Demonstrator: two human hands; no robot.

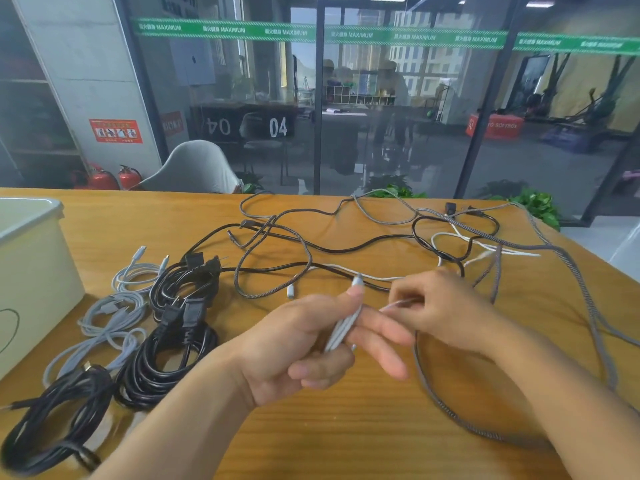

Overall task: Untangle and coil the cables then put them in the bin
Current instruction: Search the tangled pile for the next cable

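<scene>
A: Item 1, white cable (343, 329). Location?

B: In the left hand (304, 344), several strands pinched between thumb and fingers, plug end standing above the thumb. The right hand (440, 306) pinches the same cable's free run just beside it. Both hands over the table (311, 427), close together.

A: Item 2, bin (31, 271)?

B: Far left on the table, well apart from the hands.

A: Item 3, finished stock?

B: Black coils (166, 355) and pale grey coils (114, 320) lie between the bin and the hands, not yet in it.

A: Item 4, outstanding?

B: A tangle (346, 244) of black, grey braided and white cables across the far side.

A: Handling note for item 1?

B: Likely best to keep loops equal, feed slack from the right, and free the white run from the tangle before pulling, or it may snag.
</scene>
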